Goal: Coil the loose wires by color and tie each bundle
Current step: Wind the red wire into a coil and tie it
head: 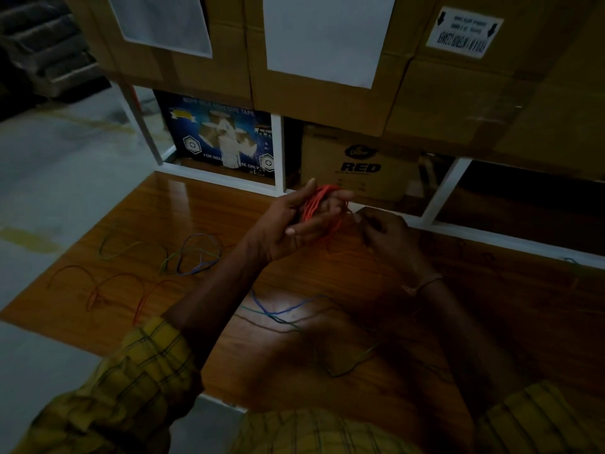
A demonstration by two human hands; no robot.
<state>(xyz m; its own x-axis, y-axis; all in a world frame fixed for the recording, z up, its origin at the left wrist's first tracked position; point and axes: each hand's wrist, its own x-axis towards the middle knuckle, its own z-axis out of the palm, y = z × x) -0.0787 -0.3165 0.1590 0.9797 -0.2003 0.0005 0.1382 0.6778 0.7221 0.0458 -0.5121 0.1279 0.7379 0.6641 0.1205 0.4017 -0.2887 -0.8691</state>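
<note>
Grip: my left hand has the orange coil wound around its straight, spread fingers; my right hand has its fingertips together, pinching what looks like the orange wire's free end just beside the coil.
Coil position: held up over the far edge of the wooden table, near the white shelf frame.
Loose wires: a blue and green loop lies to the left on the table; orange strands curl nearer the left edge; a blue wire and a green wire cross in front of me.
Step in hand: I judge this as winding the orange bundle, late in the coil, with the tie not yet made.
Next move: I'd need to wrap the tail around the loops and cinch it without letting them slide off my fingers.
Uncertain: light is dim; I cannot tell how much tail remains.
Background: cardboard boxes stacked behind the table.
</note>
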